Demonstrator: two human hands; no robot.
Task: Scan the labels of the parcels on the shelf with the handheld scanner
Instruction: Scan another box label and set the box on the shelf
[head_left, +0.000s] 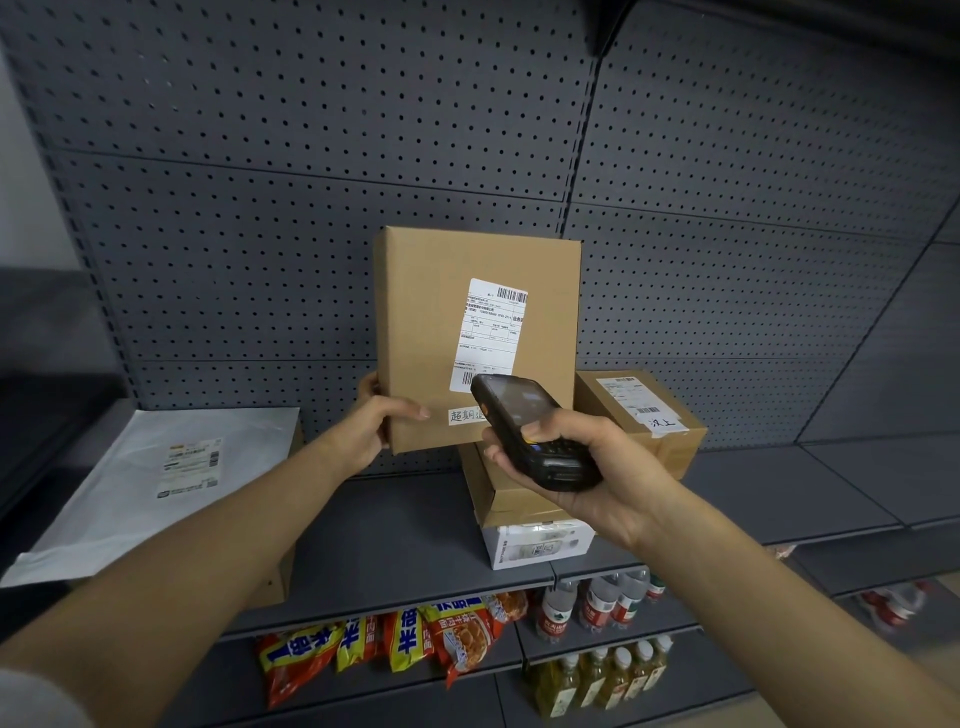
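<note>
The left hand (371, 428) grips an upright brown cardboard parcel (475, 332) above the grey metal shelf (395, 540); the right hand (582, 467) wraps a black plastic handheld scanner (530, 434), covering the white label's (491, 332) lower edge. A white poly mailer (156, 483) lies left.

Brown parcel (436, 332), black scanner (530, 436), grey perforated shelf (260, 208).

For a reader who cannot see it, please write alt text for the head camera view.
A left hand holds a labelled cardboard box upright while the right hand aims a black handheld scanner at its label. More parcels sit on the grey shelf.
</note>
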